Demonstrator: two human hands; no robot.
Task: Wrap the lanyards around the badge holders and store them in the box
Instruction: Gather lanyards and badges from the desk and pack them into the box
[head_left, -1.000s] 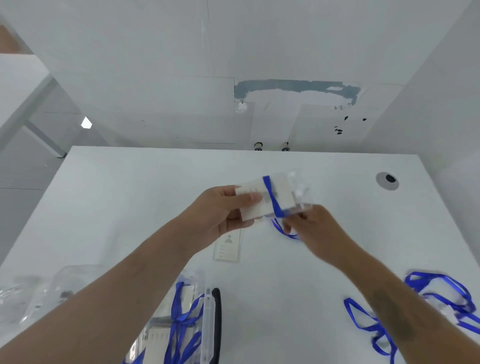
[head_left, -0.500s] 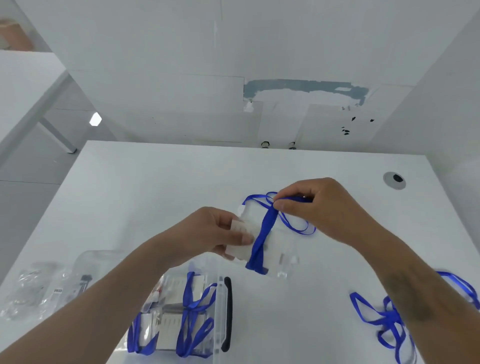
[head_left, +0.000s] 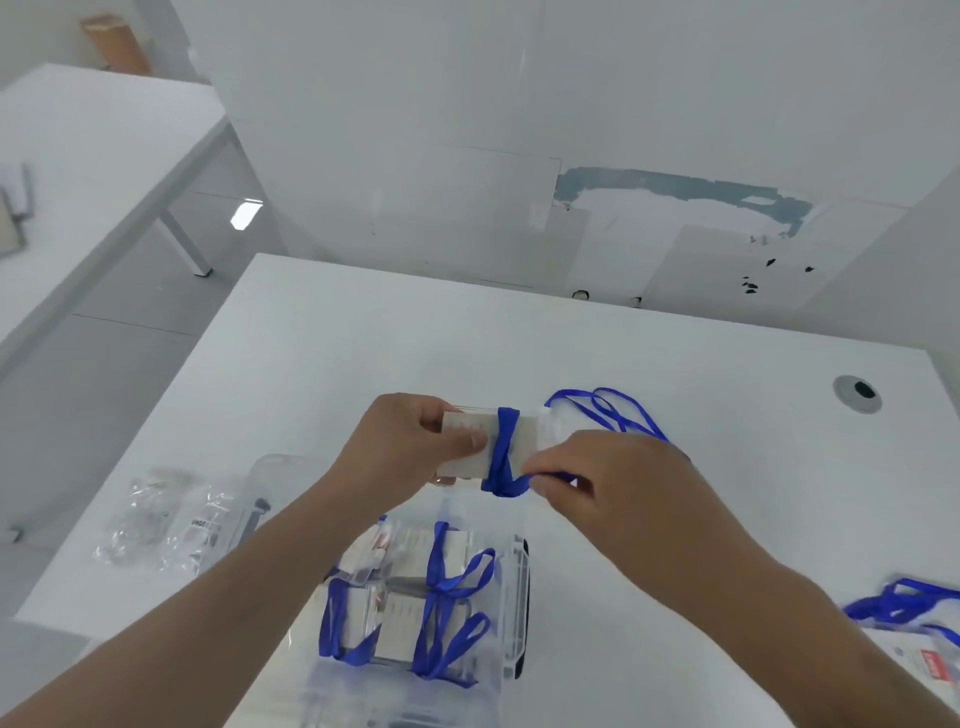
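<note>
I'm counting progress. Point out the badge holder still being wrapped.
The badge holder held in both hands above the table; the others lie wrapped in the box.

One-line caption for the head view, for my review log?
Left hand holds a badge holder while right hand winds its blue lanyard round it, above the box of wrapped badges.

A white worktop carries everything here. Near its front edge sits a clear plastic box with a black handle on its right side, holding badge holders bound in blue lanyard. To the left of the box lie crumpled clear plastic bags. At the front right edge rests a bundle of blue lanyards on further badge holders. Toward the far right corner, a round grey cable grommet is set into the surface.
</note>
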